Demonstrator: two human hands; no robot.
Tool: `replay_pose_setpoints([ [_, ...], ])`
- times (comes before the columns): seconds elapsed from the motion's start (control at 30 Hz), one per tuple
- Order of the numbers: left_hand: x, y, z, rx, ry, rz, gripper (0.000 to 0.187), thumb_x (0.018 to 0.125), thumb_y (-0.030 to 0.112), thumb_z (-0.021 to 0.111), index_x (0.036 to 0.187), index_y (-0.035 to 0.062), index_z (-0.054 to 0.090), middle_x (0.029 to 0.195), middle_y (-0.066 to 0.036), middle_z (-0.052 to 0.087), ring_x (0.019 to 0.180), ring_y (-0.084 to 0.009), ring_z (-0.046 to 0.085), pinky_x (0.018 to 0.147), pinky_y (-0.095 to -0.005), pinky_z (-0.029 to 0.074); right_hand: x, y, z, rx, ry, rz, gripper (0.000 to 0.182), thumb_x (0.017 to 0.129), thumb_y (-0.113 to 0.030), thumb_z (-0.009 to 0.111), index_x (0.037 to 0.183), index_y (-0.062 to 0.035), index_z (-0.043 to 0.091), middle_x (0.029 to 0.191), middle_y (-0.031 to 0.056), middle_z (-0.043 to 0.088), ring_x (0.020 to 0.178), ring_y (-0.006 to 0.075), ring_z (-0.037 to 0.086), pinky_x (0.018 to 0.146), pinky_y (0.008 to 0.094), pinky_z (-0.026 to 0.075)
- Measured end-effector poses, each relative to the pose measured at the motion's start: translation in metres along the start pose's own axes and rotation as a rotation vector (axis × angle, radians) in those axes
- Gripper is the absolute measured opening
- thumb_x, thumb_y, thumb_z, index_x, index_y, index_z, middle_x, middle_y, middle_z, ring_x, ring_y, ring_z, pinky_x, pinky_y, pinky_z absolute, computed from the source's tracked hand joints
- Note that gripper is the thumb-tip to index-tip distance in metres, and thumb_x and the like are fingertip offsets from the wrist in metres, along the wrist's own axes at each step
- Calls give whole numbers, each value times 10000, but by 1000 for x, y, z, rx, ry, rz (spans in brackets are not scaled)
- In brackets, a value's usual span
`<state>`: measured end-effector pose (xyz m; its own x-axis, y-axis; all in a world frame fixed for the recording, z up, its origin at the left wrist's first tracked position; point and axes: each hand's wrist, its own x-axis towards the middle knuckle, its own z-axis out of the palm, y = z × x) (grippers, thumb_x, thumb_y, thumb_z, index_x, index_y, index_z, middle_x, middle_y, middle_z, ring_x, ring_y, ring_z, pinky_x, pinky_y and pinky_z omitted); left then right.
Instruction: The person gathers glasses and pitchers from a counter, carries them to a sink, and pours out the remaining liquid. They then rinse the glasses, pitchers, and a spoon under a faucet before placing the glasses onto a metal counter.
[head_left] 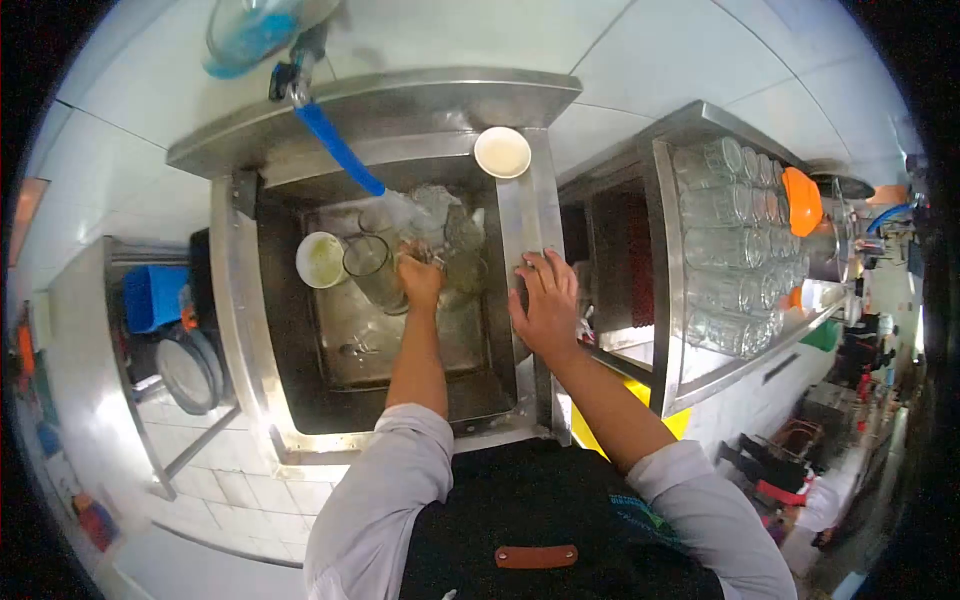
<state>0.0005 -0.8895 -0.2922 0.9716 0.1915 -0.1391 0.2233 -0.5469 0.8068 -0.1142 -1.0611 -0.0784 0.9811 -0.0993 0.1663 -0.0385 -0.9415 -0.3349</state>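
My left hand (420, 278) reaches down into the steel sink (240, 330), its fingers curled closed among several glasses. What it grips is hidden from me. Just left of it a clear drinking glass (368, 258) leans in the basin, beside a white cup (320, 260) with greenish residue inside. More glassware (464, 265) lies to the right of the hand, partly blurred by water. Water (410, 208) runs from a blue hose (340, 148) onto these things. My right hand (546, 300) rests with fingers spread on the sink's right rim, holding nothing.
A white cup (502, 153) with a pale inside stands on the sink's back right corner. To the right, rows of upturned glasses (725, 245) fill a steel rack, with an orange container (802, 200) beside them. Plates (188, 375) and a blue bin (155, 298) are at left.
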Motion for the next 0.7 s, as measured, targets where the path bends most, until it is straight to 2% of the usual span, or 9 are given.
replay_pose_setpoints([
  [0.03, -13, 19, -19, -254, -69, -17, 396, 692, -26, 709, 1058, -61, 559, 1007, -152, 628, 919, -246, 606, 814, -377, 486, -1, 2, 0, 14, 20, -6, 324, 800, -179, 617, 1090, -46, 560, 1281, 104, 483, 1302, 340, 350, 1054, 515, 265],
  [0.1, -28, 8, -27, -552, -55, -136, 421, 687, -49, 685, 1085, -51, 548, 1020, -154, 633, 950, -255, 611, 835, -383, 489, -3, 5, 0, 46, 58, -22, 329, 794, -183, 623, 1084, -40, 562, 1268, 111, 486, 1295, 337, 358, 1056, 509, 264],
  [0.17, -28, -41, -20, -446, -111, -109, 396, 715, 13, 652, 1092, -45, 546, 1015, -185, 640, 963, -300, 622, 826, -406, 493, -5, 8, -3, 78, 91, -47, 360, 781, -203, 623, 1080, -12, 565, 1244, 141, 488, 1271, 353, 371, 1055, 511, 275],
  [0.2, -18, -85, -21, -185, -165, -33, 374, 746, 86, 632, 1086, -44, 549, 1004, -215, 645, 960, -340, 630, 807, -426, 495, -7, 10, -4, 96, 104, -57, 376, 774, -212, 622, 1079, 1, 566, 1232, 155, 488, 1258, 360, 377, 1054, 512, 281],
  [0.27, -21, -69, -55, 248, -252, 93, 384, 773, 187, 610, 1073, -47, 563, 983, -251, 650, 944, -387, 640, 786, -447, 499, -10, 13, -6, 136, 113, -57, 361, 774, -196, 629, 1075, -8, 561, 1239, 150, 484, 1281, 353, 362, 1067, 504, 259],
  [0.33, -63, 34, -107, 573, -332, 184, 418, 768, 242, 607, 1062, -54, 582, 963, -265, 652, 918, -401, 642, 784, -449, 502, -13, 19, -7, 170, 128, -61, 357, 767, -183, 632, 1073, -13, 559, 1240, 149, 482, 1293, 354, 352, 1076, 502, 247],
  [0.43, -55, 50, -124, 945, -650, 105, 450, 728, 278, 639, 1039, -46, 626, 981, -270, 654, 904, -417, 642, 791, -456, 505, -17, 26, -5, 158, 93, -72, 361, 751, -170, 630, 1070, -13, 568, 1251, 165, 473, 1306, 366, 330, 1091, 512, 234],
  [0.53, -40, 70, -134, 1141, -839, -83, 374, 677, 283, 673, 933, 12, 697, 996, -243, 667, 908, -406, 645, 793, -452, 512, -20, 33, -9, 258, 71, -88, 351, 755, -170, 625, 1068, -16, 583, 1269, 175, 464, 1319, 366, 314, 1097, 515, 226],
  [0.7, -47, 116, -155, 1345, -816, -106, 315, 639, 301, 697, 814, 40, 716, 938, -228, 676, 877, -388, 651, 763, -459, 512, -19, 34, -1, 214, 76, -80, 342, 754, -171, 625, 1059, -17, 599, 1274, 176, 466, 1330, 371, 305, 1104, 517, 216],
])
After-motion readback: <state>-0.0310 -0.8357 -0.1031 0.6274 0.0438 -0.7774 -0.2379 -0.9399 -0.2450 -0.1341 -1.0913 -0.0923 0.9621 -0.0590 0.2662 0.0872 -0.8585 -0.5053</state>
